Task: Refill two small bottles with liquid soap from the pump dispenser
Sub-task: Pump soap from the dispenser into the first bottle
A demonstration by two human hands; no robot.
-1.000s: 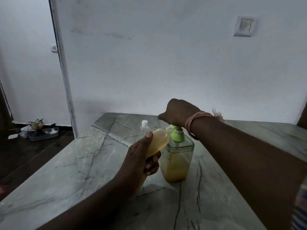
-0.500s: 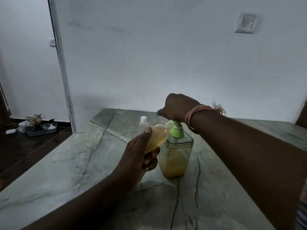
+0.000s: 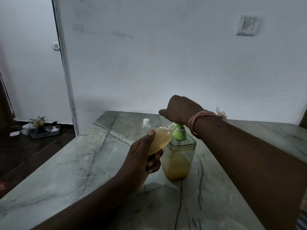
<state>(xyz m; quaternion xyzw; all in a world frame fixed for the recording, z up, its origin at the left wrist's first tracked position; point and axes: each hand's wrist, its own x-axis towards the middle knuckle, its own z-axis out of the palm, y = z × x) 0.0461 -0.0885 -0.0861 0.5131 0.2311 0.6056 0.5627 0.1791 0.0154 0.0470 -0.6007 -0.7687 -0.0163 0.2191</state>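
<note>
Left hand [image 3: 141, 156] wrapped round tilted bottle [image 3: 160, 140], nearly full, mouth at spout; right hand [image 3: 180, 109] fisted on dispenser [image 3: 179, 156] pump. Filling bottle 1 — next: cap it, fetch bottle 2 [image 3: 146, 125] standing behind on surface [image 3: 83, 163].

Dim, bluish, flat light. Soft shadow on the wall [image 3: 103, 103] low beside the door frame [image 3: 66, 72]. Faint sheen on the marble table [image 3: 83, 163]. Mild wide-angle bowing at edges. Near forearms dark, slightly soft.
</note>
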